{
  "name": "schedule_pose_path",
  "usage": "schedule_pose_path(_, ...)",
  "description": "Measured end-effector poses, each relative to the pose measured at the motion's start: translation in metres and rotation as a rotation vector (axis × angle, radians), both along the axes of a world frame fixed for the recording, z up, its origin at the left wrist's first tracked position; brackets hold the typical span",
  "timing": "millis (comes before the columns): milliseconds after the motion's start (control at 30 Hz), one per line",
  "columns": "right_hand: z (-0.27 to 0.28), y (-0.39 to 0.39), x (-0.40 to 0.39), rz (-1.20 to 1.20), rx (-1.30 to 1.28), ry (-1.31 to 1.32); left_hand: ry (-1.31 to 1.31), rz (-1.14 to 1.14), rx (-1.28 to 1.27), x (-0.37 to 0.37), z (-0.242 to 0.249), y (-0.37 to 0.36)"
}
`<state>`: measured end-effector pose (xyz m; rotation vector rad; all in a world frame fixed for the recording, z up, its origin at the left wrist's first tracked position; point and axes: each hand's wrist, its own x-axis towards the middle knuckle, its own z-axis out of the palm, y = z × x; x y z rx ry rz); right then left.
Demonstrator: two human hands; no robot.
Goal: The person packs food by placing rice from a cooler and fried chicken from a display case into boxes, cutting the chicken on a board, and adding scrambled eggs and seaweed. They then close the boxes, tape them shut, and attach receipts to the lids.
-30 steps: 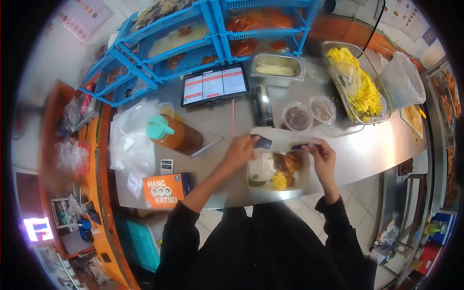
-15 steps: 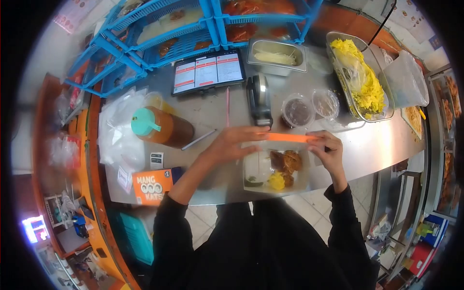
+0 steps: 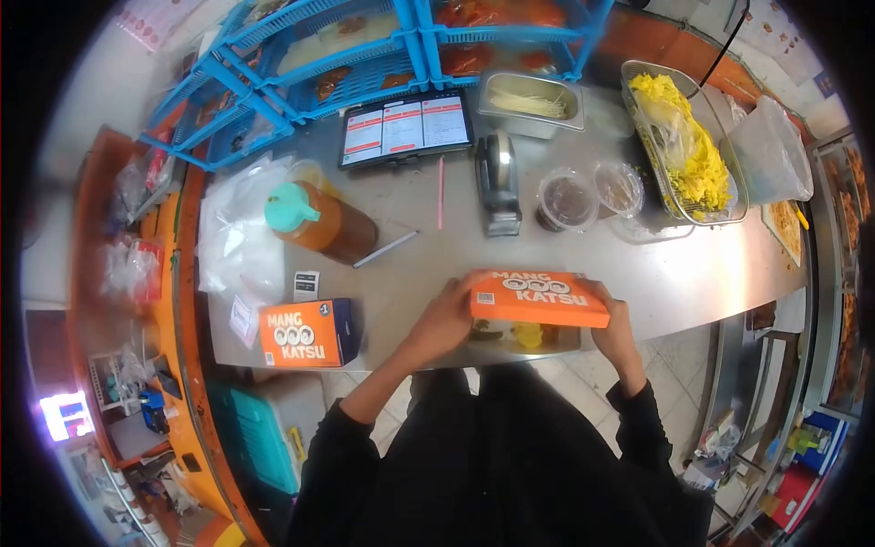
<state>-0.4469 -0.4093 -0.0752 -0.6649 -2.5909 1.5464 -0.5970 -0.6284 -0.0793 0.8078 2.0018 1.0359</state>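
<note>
An orange box lid (image 3: pixel 540 299) with white "Mang Katsu" lettering lies between my hands, tilted over an open food box. My left hand (image 3: pixel 447 314) holds the lid's left edge, fingers at its upper left corner. At the right edge, my right hand (image 3: pixel 612 319) grips the lid. Below the lid's front edge, yellow food (image 3: pixel 529 335) and some darker food show inside the box; the lid hides the rest. To the left stands a second orange and dark box (image 3: pixel 303 335) with the same lettering.
Behind are a tape dispenser (image 3: pixel 498 185), a tablet (image 3: pixel 406 129), two lidded cups (image 3: pixel 567 199), a metal tray (image 3: pixel 531 102) and a wire basket (image 3: pixel 684 150) of yellow food. A sauce bottle (image 3: pixel 324 221) lies left, near plastic bags (image 3: pixel 239 232). Blue racks (image 3: pixel 337 91) stand at the back.
The orange lid has swung down over the food box, so its printed face now shows and covers most of the food. Both hands have moved down with it. The view has shifted slightly.
</note>
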Motion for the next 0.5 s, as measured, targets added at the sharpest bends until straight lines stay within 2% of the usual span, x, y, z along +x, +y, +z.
schedule_pose_path(33, -0.012, -0.001, 0.002, 0.003, 0.001, 0.006, 0.029, -0.009, 0.112, -0.001, -0.005, 0.002)
schedule_pose_path(67, -0.032, -0.005, 0.007, -0.022, 0.144, 0.086, 0.036, -0.009, 0.114, 0.004, -0.014, 0.001)
schedule_pose_path(100, -0.040, -0.010, 0.013, -0.050, 0.286, 0.162, 0.174, 0.043, 0.131, 0.016, -0.023, -0.003)
schedule_pose_path(133, -0.042, -0.013, 0.022, -0.054, 0.286, 0.158, 0.306, 0.095, 0.145, 0.028, -0.031, -0.008)
schedule_pose_path(200, -0.037, -0.016, 0.032, 0.037, 0.250, 0.241, 0.282, 0.038, 0.206, 0.031, -0.026, -0.019)
schedule_pose_path(233, -0.033, -0.019, 0.039, 0.035, 0.244, 0.239, 0.256, -0.020, 0.257, 0.032, -0.024, -0.025)
schedule_pose_path(300, -0.023, -0.018, 0.055, 0.176, 0.148, 0.203, 0.227, -0.097, 0.230, 0.033, -0.027, -0.028)
schedule_pose_path(367, -0.043, -0.019, 0.059, 0.138, 0.108, 0.167, 0.204, -0.173, 0.217, 0.032, -0.034, -0.028)
schedule_pose_path(433, -0.052, -0.021, 0.057, 0.195, 0.277, 0.103, 0.610, -0.331, 0.095, 0.030, -0.042, -0.026)
schedule_pose_path(467, -0.048, -0.024, 0.056, 0.192, 0.274, 0.103, 0.610, -0.334, 0.093, 0.033, -0.042, -0.025)
schedule_pose_path(500, -0.041, -0.029, 0.054, 0.174, 0.278, 0.116, 0.736, -0.290, 0.053, 0.039, -0.043, -0.023)
